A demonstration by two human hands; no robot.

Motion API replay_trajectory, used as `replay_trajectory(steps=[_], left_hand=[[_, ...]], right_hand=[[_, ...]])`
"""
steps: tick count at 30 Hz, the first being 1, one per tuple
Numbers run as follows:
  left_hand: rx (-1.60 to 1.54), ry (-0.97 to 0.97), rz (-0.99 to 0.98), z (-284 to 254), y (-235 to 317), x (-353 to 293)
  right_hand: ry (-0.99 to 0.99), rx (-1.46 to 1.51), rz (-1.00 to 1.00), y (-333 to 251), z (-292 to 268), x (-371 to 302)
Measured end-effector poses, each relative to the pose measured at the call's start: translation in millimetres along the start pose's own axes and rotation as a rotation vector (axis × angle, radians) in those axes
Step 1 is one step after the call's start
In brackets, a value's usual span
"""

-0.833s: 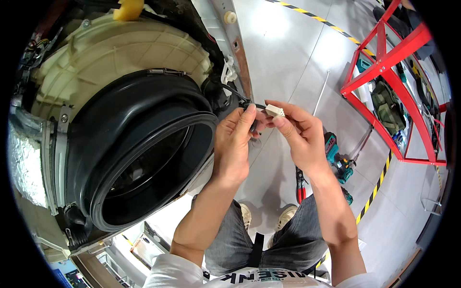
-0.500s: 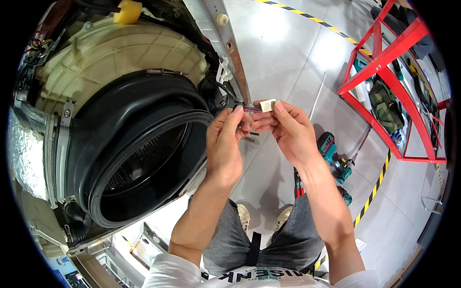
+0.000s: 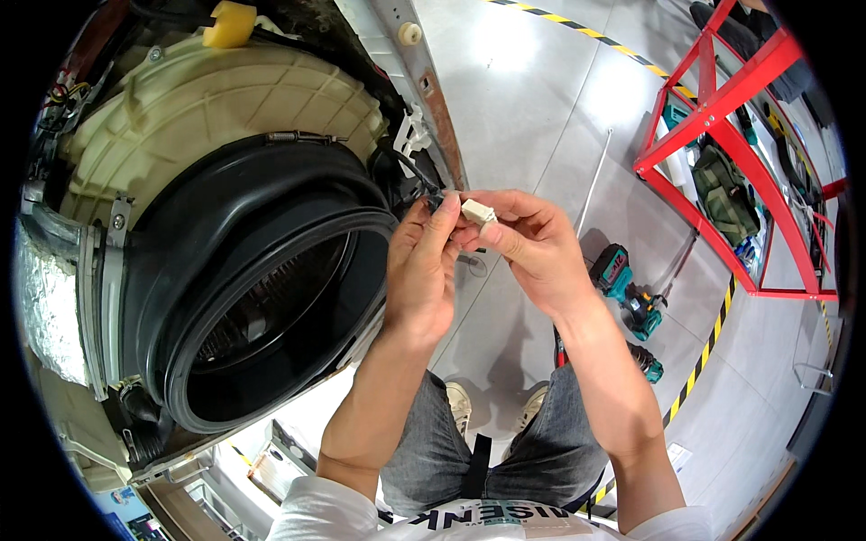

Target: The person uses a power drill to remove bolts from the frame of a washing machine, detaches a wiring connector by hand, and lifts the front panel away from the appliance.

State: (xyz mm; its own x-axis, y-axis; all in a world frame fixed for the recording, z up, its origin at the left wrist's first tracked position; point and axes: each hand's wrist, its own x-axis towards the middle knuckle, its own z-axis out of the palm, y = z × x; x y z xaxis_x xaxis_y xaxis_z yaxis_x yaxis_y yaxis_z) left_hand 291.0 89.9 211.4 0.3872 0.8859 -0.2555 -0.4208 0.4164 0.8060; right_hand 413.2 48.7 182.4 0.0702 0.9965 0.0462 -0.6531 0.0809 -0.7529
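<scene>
While the right hand (image 3: 532, 239) pinches the white connector (image 3: 478, 213) right of the black gasket (image 3: 244, 180), the left hand (image 3: 422, 261) grips a dark cable (image 3: 435, 197); dark lettering (image 3: 458, 518) crosses the white shirt (image 3: 311, 509).

Cream connector (image 3: 477, 212), black gasket (image 3: 203, 221)

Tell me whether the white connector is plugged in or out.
Out: the white connector is held in the right hand, no mating socket visible on it.
</scene>
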Motion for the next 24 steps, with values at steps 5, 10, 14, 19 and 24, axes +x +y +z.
replay_trajectory(steps=[5, 10, 14, 19, 24], left_hand=[[-0.073, -0.023, -0.045, -5.3, -0.7, 1.9], [-0.076, -0.063, -0.054, -11.1, -1.6, 2.4], [-0.159, -0.057, -0.121, -1.2, 2.2, 1.5], [-0.249, -0.114, -0.193, -8.9, 3.3, 0.2], [-0.254, -0.136, -0.196, -13.6, 0.9, 2.9]], right_hand=[[0.022, -0.025, -0.015, -0.1, 4.9, -0.6], [0.022, -0.078, -0.038, 0.2, 5.5, -0.3], [0.067, -0.237, -0.106, -2.2, 12.0, -1.8], [0.118, -0.625, -0.236, -0.3, 21.0, -5.6], [0.149, -0.746, -0.303, -0.2, 26.6, -5.5]])
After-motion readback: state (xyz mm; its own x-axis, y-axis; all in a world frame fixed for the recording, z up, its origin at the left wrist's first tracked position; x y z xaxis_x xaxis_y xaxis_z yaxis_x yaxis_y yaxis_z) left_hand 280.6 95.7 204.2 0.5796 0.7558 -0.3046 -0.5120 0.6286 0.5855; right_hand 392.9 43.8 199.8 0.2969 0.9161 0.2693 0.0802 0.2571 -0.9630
